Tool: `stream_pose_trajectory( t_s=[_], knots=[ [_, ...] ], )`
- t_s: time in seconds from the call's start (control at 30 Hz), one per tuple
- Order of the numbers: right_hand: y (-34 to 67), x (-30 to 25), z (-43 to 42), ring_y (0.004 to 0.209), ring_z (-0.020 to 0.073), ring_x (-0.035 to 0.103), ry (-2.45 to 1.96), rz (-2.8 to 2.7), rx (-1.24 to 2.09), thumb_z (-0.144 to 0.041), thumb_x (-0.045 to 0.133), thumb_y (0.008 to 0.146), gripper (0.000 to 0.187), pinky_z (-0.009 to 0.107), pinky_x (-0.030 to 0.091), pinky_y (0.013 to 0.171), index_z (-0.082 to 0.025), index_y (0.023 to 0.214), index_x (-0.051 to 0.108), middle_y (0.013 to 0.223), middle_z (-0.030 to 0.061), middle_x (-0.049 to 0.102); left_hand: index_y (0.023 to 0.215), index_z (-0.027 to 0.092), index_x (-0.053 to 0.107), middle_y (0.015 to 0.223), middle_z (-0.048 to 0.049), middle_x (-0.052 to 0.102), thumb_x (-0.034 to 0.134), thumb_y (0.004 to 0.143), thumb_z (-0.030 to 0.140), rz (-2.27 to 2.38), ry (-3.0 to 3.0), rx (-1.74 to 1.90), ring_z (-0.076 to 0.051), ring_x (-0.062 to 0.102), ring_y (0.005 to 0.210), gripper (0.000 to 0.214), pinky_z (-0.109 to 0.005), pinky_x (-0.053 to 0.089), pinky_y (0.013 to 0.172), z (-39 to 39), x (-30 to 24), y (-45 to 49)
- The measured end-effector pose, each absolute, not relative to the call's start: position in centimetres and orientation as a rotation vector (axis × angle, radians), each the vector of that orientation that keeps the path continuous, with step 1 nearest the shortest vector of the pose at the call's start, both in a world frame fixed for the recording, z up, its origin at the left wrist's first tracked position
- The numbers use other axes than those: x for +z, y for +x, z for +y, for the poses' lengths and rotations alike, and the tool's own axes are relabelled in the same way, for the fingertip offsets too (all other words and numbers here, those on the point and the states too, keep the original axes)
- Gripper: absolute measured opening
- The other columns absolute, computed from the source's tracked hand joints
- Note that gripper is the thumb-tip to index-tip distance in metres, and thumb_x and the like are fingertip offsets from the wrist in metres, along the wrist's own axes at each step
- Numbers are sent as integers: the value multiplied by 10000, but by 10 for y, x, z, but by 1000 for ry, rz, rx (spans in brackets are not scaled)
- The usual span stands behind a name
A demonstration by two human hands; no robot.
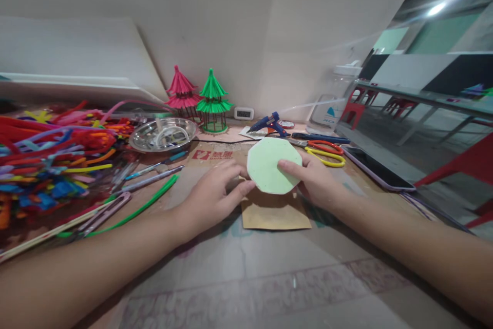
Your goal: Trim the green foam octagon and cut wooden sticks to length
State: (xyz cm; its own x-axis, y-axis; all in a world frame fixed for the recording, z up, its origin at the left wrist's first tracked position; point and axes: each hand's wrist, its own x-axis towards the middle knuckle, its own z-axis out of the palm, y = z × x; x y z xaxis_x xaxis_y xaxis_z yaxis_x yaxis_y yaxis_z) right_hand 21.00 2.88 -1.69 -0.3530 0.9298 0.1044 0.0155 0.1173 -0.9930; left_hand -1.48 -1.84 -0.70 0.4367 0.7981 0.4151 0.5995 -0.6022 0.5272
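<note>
A pale green octagonal piece point(265, 167) is gripped by the right hand point(319, 177), its face crossed by the thumb, while its left edge is met by the fingertips of the left hand point(215, 185). A brown paper point(276, 216) is partly covered by it. Farther back, a pink pagoda model point(182, 88) and a green pagoda model point(214, 106) are flanked by a shiny bowl point(139, 140) and a blue glue gun point(267, 122). Colourful fuzzy stems point(57, 149) are heaped at the left.

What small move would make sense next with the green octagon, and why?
Probably lower the green octagon onto the brown paper: the right hand holds it, thumb across its upper face, and the paper lies partly beneath it.
</note>
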Motion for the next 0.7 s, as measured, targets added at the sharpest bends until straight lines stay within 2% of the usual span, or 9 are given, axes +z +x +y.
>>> stream_pose_trajectory(
  t_s=[0.07,0.13,0.2,0.23,0.33,0.53,0.7],
  knots=[
    [213,-10,28,645,179,636,-1047,-1611,1118,-444,655,797,364,264,491,484,-193,1061,633,863,57,697,953,213,632,1045,-41,659,519,915,319,1217,2421,823,-207,598,1005,160,-348,462,886,-18,-9,-13],
    [215,-5,27,883,239,660,-1079,-1750,801,-348,600,819,383,364,547,698,-208,1175,603,1074,82,690,982,222,640,1104,-52,650,560,874,326,1235,2462,693,-233,594,1043,170,-362,472,885,-18,-11,-12],
    [214,-4,26,1105,270,596,-1064,-1910,560,-256,553,813,482,441,484,921,-217,1294,536,1266,89,623,973,225,644,1097,-60,649,581,841,338,1252,2501,607,-252,595,1041,184,-367,484,860,-19,-12,-11],
    [213,-4,26,1155,275,568,-1067,-1980,496,-231,538,809,536,456,446,976,-215,1343,496,1317,92,593,956,225,645,1075,-62,650,581,833,342,1254,2513,586,-255,598,1028,181,-366,489,845,-19,-13,-10],
    [208,-2,26,1091,282,598,-1157,-2096,416,-206,518,804,605,450,449,953,-198,1402,426,1286,107,611,938,230,640,1034,-61,650,575,825,358,1263,2511,587,-253,603,996,183,-362,493,825,-20,-14,-10],
    [204,14,21,957,265,630,-1237,-2222,336,-181,495,789,543,359,477,793,-191,1331,475,1157,102,666,945,226,621,1064,-55,639,555,835,367,1320,2534,528,-255,597,1011,190,-353,485,788,-21,-13,-8],
    [207,23,10,767,231,630,-1321,-2378,290,-202,506,789,561,308,437,679,-216,1349,479,1043,85,694,953,218,612,1056,-55,627,528,858,367,1296,2584,499,-252,592,990,196,-365,480,803,-20,-14,-8]
  ],
)
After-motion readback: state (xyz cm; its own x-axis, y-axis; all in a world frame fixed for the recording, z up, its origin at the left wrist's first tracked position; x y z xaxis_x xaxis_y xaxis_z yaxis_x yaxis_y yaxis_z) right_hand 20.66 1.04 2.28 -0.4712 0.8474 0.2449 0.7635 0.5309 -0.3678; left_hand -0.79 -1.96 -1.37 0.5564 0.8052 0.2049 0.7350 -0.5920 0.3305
